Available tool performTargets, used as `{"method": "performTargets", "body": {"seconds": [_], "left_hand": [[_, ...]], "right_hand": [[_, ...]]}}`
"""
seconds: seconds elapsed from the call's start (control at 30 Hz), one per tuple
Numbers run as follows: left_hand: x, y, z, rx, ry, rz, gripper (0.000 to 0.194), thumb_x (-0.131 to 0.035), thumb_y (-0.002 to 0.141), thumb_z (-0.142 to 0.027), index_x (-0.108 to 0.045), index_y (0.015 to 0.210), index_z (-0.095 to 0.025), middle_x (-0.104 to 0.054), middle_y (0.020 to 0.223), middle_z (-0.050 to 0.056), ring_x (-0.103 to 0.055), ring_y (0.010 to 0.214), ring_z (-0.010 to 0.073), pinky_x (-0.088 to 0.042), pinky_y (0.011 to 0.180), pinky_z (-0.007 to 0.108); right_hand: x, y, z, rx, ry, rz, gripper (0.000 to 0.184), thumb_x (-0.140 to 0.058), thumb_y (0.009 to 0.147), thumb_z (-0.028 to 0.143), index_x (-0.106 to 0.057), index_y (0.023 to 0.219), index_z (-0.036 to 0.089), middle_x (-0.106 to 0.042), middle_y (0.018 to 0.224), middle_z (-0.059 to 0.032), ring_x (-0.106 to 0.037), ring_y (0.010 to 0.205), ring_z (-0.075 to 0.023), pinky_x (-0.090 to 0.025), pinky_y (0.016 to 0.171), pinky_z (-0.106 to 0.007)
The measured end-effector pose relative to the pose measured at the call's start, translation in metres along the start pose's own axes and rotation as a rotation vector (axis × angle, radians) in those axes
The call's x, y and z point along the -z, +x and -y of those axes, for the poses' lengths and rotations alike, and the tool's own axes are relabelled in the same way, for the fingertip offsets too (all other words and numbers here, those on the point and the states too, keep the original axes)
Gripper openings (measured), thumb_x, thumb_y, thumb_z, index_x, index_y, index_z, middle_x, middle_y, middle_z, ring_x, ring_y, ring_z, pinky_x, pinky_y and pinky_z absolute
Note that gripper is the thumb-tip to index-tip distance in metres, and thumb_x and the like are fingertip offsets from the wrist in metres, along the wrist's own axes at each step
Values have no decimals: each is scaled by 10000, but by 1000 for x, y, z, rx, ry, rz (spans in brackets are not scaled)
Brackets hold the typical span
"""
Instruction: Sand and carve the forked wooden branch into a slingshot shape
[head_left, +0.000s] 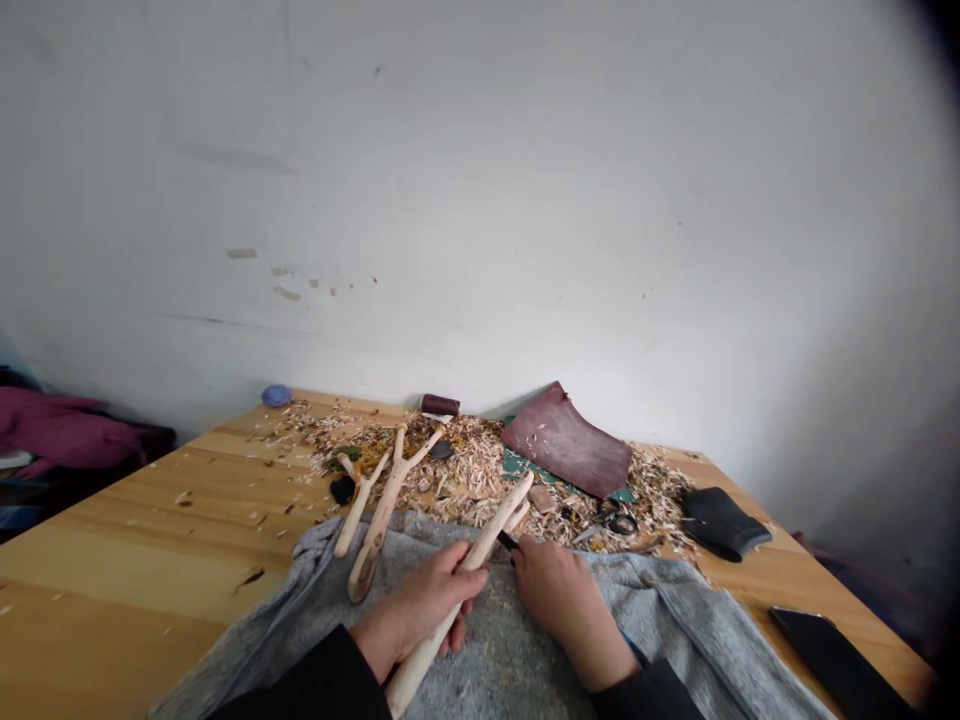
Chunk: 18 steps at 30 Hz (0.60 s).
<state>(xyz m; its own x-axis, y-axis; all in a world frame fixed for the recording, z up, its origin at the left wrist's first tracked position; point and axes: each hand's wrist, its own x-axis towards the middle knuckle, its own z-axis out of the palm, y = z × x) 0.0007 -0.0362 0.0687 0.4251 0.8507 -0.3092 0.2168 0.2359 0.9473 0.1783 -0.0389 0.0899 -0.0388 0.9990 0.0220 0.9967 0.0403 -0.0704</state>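
Observation:
My left hand [420, 600] is wrapped around a peeled, pale forked stick [491, 535], which slants up and away from me. A short second prong shows on its right side. My right hand [559, 600] is closed on a knife [508, 541], of which only a short dark part shows beside the stick; the rest is hidden by the fingers. Below both hands lies a grey cloth [510, 640]. Left of my left hand, a larger wooden slingshot frame [386, 505] and a smaller forked piece [360, 508] rest partly on the cloth.
Wood shavings [472, 460] cover the table's back, around a maroon leather sheet [570, 440] on a green mat [517, 464]. Scissors [619, 520], a thread spool [440, 405], a black folded piece [724, 523] and a phone [836, 655] lie about. A wall [480, 200] stands behind.

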Motion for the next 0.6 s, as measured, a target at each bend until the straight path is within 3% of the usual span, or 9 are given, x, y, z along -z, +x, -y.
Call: {"method": "performTargets", "body": {"seconds": [0.2,0.3,0.47,0.6], "left_hand": [[1,3,4,-5,12,2,245,-527,828,-463,-462,913,-242,-499,625,-97,-470,325,61,-281,289,166],[0,2,2,-10,15,5,252,-517,833,-477,-450,894,-241,-494,624,-98,-466,324,61,-286,291,169],[-2,0,-1,-15,31,6,258,-515,834,-478,-445,898,-239,-489,618,-101,-457,329,57,-296,303,167],[-1,1,1,-11,26,8,260,-503,838,-485,-453,903,-238,-488,606,-101,-449,325,58,-299,303,168]], "right_hand": [[2,1,7,-43,-80,-42,255,-426,952,244,-667,997,172,-723,845,-142,-716,832,-283,-519,695,-350],[1,1,9,6,-71,-52,253,-424,955,247,-659,1033,194,-727,829,-122,-717,820,-279,-520,697,-356],[1,0,9,-46,-98,-64,243,-430,949,203,-671,973,185,-724,827,-122,-717,813,-284,-519,679,-357],[-1,-2,10,21,-115,-90,247,-426,949,182,-666,1005,190,-718,811,-112,-716,788,-265,-513,674,-338]]}}
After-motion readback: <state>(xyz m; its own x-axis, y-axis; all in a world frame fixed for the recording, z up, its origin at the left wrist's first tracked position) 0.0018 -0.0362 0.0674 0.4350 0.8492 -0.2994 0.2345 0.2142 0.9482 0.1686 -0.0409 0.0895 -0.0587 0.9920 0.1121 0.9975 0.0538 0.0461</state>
